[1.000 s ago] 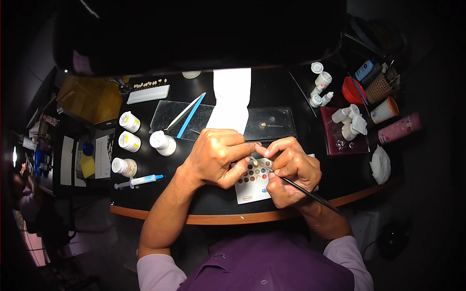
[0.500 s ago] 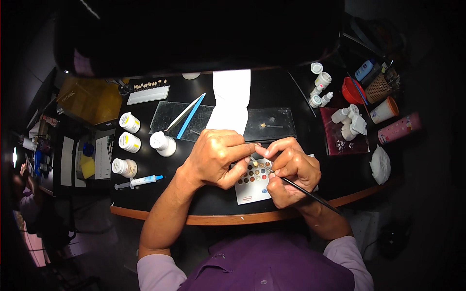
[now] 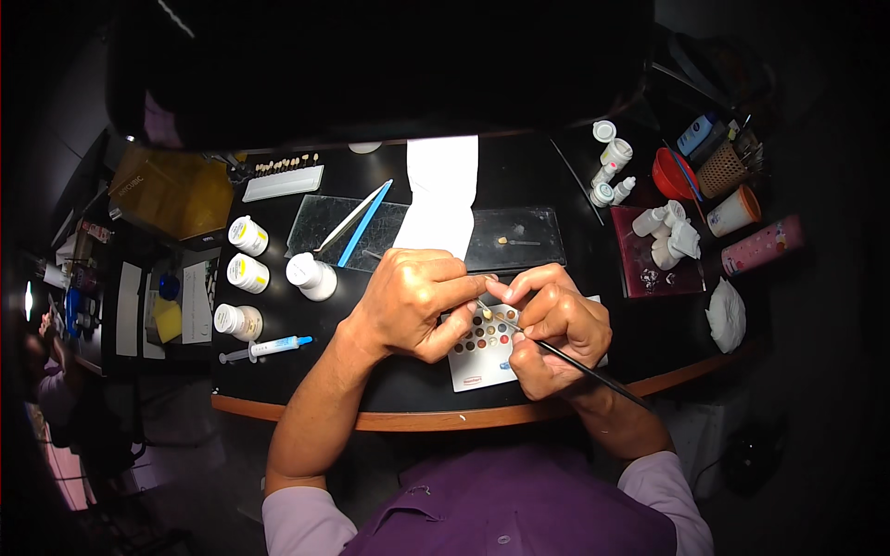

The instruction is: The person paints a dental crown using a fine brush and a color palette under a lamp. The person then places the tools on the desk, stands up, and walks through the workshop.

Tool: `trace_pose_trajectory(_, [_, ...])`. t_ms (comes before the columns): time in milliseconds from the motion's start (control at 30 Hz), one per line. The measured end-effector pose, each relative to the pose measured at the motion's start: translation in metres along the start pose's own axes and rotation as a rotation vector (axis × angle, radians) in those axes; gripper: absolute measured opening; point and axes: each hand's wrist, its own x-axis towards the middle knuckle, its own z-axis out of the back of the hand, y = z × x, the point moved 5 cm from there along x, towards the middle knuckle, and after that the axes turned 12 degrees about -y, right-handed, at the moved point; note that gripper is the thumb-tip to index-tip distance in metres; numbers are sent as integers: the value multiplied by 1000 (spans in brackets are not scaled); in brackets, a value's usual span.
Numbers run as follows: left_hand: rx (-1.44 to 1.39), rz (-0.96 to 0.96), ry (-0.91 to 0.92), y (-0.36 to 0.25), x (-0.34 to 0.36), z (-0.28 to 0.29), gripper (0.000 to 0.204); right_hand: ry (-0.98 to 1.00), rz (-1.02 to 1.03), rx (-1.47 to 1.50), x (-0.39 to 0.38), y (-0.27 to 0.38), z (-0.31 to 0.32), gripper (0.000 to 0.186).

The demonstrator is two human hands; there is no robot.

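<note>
Over a white card with rows of coloured dots (image 3: 471,368), my two hands meet, fingertips touching or almost so. My left hand (image 3: 417,301) is closed in a pinch on a thin metal holder. At the holder's lower end sits a small cream-yellow dental crown (image 3: 488,315). A slim paintbrush with a black handle (image 3: 582,367) is gripped in my right hand (image 3: 561,329), its shaft slanting down to the right. The brush tip points toward the crown; whether it touches cannot be made out. Another tooth-coloured piece on a holder (image 3: 503,241) lies on the dark glass slab (image 3: 547,222).
White paper (image 3: 440,185) crosses the slab beside blue-and-silver tweezers (image 3: 363,222). To the left are white jars (image 3: 247,272), a syringe (image 3: 276,347) and a tooth shade guide (image 3: 285,181). Right of my hands, small bottles (image 3: 663,222) crowd a dark red tray (image 3: 640,273) near crumpled tissue (image 3: 726,315).
Almost nothing differs. Both hands keep their grips and places, with at most a tiny shift of the right fingers and brush.
</note>
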Motion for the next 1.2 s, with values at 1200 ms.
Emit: trace_pose_trajectory(1200, [-10,36,47,-2,2,0,30,-37,0,-20,0,-1,-1,17])
